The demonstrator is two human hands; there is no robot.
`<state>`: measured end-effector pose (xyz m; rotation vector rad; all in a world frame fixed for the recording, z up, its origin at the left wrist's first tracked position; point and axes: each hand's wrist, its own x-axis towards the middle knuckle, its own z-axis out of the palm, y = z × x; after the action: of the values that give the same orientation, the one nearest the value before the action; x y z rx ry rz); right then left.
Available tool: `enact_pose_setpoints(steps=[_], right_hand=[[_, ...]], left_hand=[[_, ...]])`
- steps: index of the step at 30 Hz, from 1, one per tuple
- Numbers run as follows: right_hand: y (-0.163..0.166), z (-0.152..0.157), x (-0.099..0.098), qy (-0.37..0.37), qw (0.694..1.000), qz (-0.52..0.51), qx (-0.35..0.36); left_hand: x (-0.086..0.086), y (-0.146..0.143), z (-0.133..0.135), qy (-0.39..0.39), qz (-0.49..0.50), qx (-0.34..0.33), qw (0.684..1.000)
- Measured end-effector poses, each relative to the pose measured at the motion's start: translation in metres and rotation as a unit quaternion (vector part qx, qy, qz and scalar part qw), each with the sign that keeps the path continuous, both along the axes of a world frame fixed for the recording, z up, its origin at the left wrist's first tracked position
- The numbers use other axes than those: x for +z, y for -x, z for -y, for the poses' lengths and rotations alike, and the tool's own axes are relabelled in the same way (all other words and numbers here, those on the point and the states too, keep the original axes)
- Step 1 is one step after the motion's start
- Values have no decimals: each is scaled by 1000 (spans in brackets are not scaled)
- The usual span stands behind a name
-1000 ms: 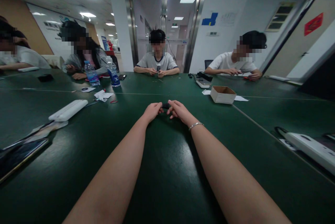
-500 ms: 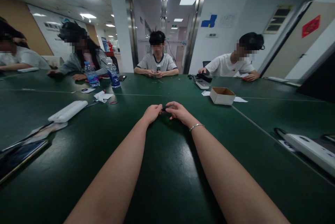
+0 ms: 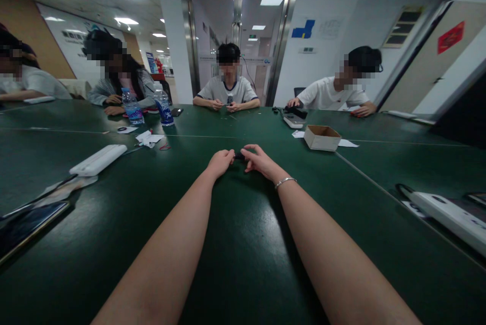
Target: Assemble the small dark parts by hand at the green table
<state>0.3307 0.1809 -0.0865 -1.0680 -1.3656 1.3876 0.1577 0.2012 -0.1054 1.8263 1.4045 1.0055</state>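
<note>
Both my arms reach forward over the dark green table (image 3: 243,274). A small black object (image 3: 239,156) sits between my hands, too small for me to tell its kind. My left hand (image 3: 221,162) is closed, its thumb and fingers pinching the object's left end. On the other side, my right hand (image 3: 260,161) has its thumb and index finger at the object's right end, with the other fingers curled below. A silver bracelet (image 3: 284,181) circles my right wrist. My fingers partly hide the object.
An open cardboard box (image 3: 322,138) stands ahead on the right. White power strips lie left (image 3: 99,160) and right (image 3: 448,213), a phone (image 3: 32,229) at the left edge. Two bottles (image 3: 163,106) and paper scraps (image 3: 149,138) are front left. Several people sit across the table.
My hands stay almost in place, with small finger shifts around the black object. Across the table at left, a person's hand has moved in toward their body.
</note>
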Motion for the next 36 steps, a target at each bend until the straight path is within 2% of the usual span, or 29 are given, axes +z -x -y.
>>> enact_pose_setpoints(steps=[3, 6, 11, 14, 17, 22, 28, 32, 36], right_hand=[[0, 0, -1, -16, 1000, 16, -2], [-3, 0, -1, -40, 999, -13, 15], [-1, 0, 0, 4, 1000, 12, 18], [0, 0, 1, -6, 1000, 20, 17], [-2, 2, 1, -25, 999, -21, 40], [-2, 1, 2, 17, 999, 13, 30], [-2, 1, 3, -23, 997, 17, 75], [-2, -1, 2, 9, 998, 42, 52], [-3, 0, 1, -26, 998, 20, 57]], left_hand=[[0, 0, -1, 5, -4, 2, 1000], [-1, 1, -1, 9, -1, 3, 1000], [-2, 1, 0, 2, -4, 0, 1000], [0, 1, 1, 2, -7, 2, 1000], [1, 1, 2, 6, -7, -1, 1000], [2, 0, 2, 8, -7, 2, 1000], [0, 0, -1, 2, -7, 1, 1000], [-3, 1, -3, 2, -20, 1, 1000], [-4, 2, -3, 1, -21, 2, 1000]])
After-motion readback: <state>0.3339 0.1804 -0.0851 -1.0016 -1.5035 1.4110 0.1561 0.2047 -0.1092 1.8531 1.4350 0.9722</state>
